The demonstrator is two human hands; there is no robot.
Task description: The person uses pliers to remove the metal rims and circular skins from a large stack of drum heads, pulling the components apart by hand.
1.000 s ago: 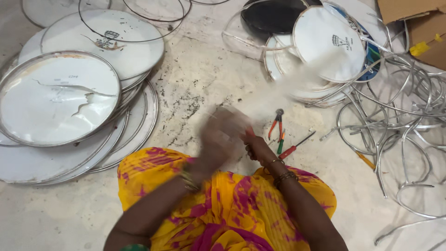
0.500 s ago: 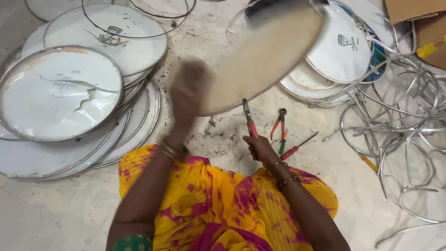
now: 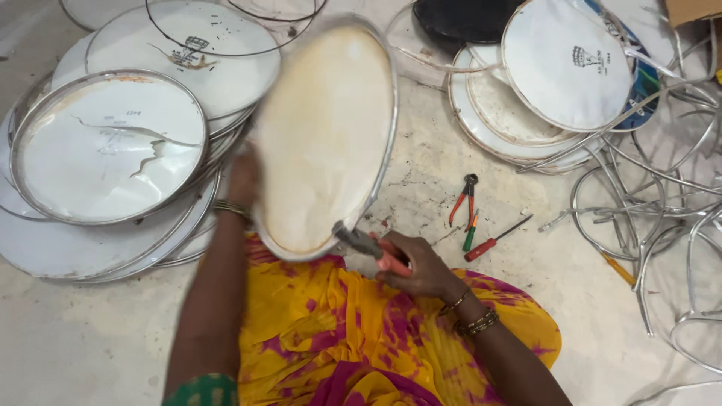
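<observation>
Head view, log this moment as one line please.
left hand: holds round cream drumhead with metal rim, tilted | right hand: grips orange-handled pliers at its lower rim | floor: red pincers, red screwdriver

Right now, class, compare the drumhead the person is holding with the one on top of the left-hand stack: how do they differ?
The held drumhead is tan and stained; the stacked drumhead is white. The held drumhead looks untorn, while the stacked drumhead has a jagged tear. The held one is tilted up off the floor; the stacked one lies flat. Both are round skins in metal rims.
</observation>
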